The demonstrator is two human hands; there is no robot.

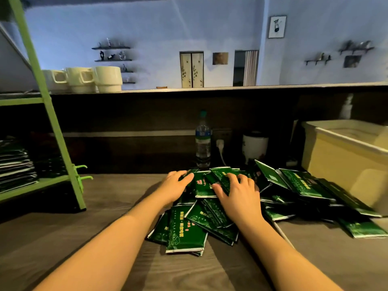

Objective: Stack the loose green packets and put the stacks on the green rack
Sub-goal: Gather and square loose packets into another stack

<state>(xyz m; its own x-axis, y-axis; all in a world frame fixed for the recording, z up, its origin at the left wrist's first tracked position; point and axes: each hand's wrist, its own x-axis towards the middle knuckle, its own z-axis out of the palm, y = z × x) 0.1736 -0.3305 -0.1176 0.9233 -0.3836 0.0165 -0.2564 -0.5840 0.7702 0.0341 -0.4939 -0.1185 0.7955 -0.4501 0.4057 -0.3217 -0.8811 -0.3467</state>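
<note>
Packets (pixel 186 227): dark green, flat, pale-edged, gold print — heaped loosely on the table, overlapping at odd angles, spread toward the right.
Rack (pixel 52 131): light green frame at left — a stack (pixel 14 164) of packets is seen on its lower shelf.

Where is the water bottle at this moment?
In the head view, the water bottle stands upright at the back of the table, just behind the pile of loose green packets, left of the white jar.
</note>
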